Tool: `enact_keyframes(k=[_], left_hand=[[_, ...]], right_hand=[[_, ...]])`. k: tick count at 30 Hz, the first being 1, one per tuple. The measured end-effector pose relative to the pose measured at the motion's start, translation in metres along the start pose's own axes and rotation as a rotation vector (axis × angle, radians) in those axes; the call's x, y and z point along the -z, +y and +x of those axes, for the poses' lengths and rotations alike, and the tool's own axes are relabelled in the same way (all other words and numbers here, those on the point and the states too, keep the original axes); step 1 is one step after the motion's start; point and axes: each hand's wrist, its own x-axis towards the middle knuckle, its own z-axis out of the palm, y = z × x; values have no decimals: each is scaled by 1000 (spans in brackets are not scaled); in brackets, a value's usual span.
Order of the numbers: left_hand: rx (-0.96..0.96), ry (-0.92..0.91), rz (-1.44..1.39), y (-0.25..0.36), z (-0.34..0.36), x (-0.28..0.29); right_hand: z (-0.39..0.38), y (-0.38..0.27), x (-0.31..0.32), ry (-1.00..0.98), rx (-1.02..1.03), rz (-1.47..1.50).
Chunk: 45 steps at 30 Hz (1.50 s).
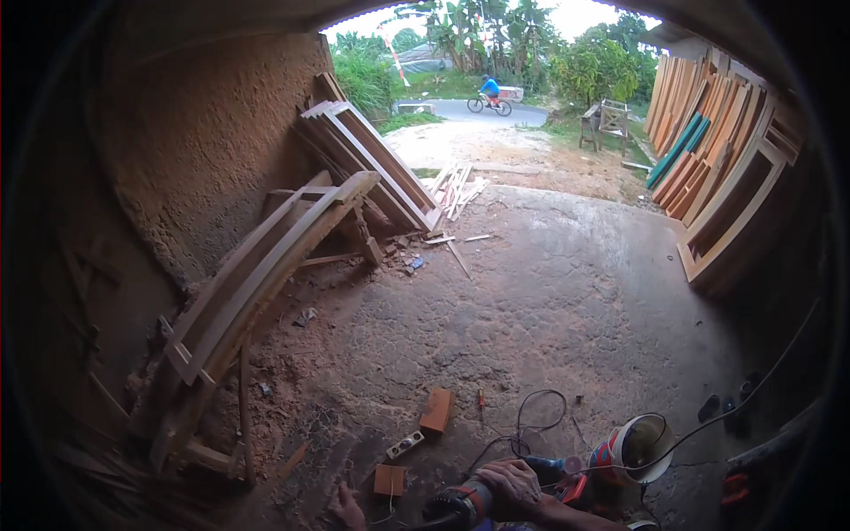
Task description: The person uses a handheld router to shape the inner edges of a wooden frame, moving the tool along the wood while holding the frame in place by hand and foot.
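Note:
At the bottom centre, my right hand (509, 482) is closed round a black and orange power tool (456, 503). My left hand (347, 506) is lower left of it with fingers apart and nothing seen in them. Near that hand lies an orange-brown wooden block (390, 479) with a pale cord over it. Behind these are a second block (436, 410), a white power strip (405, 444) and a screwdriver (482, 398). A bucket (627, 447) with dark contents sits right of my right hand, beside red and blue objects partly hidden by cords.
A wooden bench (266, 265) with boards runs along the left wall, wooden frames (372, 159) leaning behind it. More boards and frames (719, 177) line the right side. Loose sticks (456, 190) and cables (540, 394) lie on the concrete floor. A cyclist (490, 88) is on the road outside.

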Motion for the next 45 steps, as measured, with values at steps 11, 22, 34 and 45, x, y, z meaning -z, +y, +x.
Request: enact_keyframes(k=[11, 22, 34, 45], left_hand=[[67, 473, -253, 135, -37, 31], [-201, 660, -350, 198, 129, -22], [-206, 1010, -235, 241, 245, 42], [-237, 1134, -63, 330, 418, 91]], right_hand=[[124, 49, -25, 4, 112, 98], [371, 103, -121, -384, 38, 487], [553, 137, -256, -486, 12, 690], [740, 154, -477, -745, 162, 673]])
